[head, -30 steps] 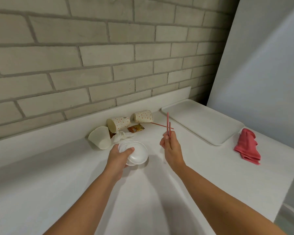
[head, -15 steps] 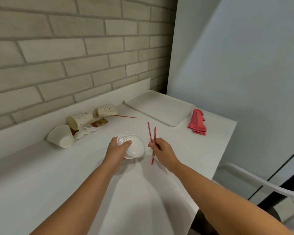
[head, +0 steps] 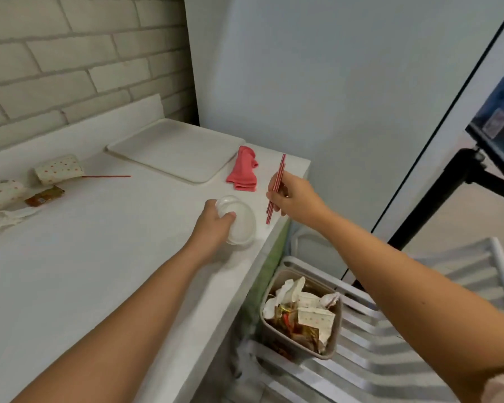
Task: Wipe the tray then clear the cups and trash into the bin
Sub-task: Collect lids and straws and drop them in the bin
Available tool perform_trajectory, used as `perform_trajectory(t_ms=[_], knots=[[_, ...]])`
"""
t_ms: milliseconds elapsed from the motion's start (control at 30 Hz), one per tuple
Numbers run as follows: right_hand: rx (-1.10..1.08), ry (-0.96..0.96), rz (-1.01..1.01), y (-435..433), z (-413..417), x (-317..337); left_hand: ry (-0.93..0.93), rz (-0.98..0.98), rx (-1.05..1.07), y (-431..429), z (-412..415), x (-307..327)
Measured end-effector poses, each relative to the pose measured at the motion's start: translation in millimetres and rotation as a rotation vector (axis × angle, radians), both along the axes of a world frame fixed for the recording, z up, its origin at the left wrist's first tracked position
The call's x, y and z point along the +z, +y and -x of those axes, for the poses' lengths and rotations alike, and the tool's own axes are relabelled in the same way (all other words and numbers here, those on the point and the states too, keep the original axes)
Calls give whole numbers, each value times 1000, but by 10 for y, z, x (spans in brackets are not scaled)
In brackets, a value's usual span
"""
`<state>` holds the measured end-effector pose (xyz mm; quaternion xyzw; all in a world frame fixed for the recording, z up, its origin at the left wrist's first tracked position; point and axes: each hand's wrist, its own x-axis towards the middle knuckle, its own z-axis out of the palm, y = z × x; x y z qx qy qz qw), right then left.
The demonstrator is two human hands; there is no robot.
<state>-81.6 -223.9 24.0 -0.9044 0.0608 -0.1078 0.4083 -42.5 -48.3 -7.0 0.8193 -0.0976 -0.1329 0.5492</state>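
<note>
While both bare arms reach up from the bottom of the frame, the left hand [head: 213, 221] curls round a small stack of round white lids [head: 243, 225] at the centre, just above the right edge of the white tabletop [head: 85, 271]. Just right of it, the right hand [head: 294, 199] pinches two red straws [head: 281, 168], tilted nearly upright beyond the tabletop's edge. Below them, at lower right, an open bin [head: 338, 327] stuffed with paper and wrappers stands on a white slatted chair [head: 390, 359]. Toward upper centre the pale tray [head: 175, 149] lies flat on the tabletop, with a crumpled red cloth [head: 243, 173] just to its right. At far left two dotted paper cups [head: 60, 168] lie on their sides beside a third straw [head: 108, 176], an orange packet [head: 44, 196] and a crumpled white napkin [head: 9, 218].
</note>
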Motion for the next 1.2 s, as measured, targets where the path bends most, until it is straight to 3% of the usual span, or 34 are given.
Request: perform_trajectory(t_ms=[200, 333, 500, 733, 1200], knots=[[-96, 35, -53, -659, 315, -344, -89, -177, -222, -805, 384, -253], [-128, 161, -42, -929, 483, -701, -103, -346, -296, -1083, 502, -684], [-99, 329, 49, -1147, 618, -1147, -83, -474, -273, -1239, 577, -1154], [-96, 487, -2, -1263, 664, -1612, -61, -707, -211, -1267, 529, -1653], [7, 611, 23, -1216, 493, -2116, -145, -1106, -350, -1318, 621, -2143]])
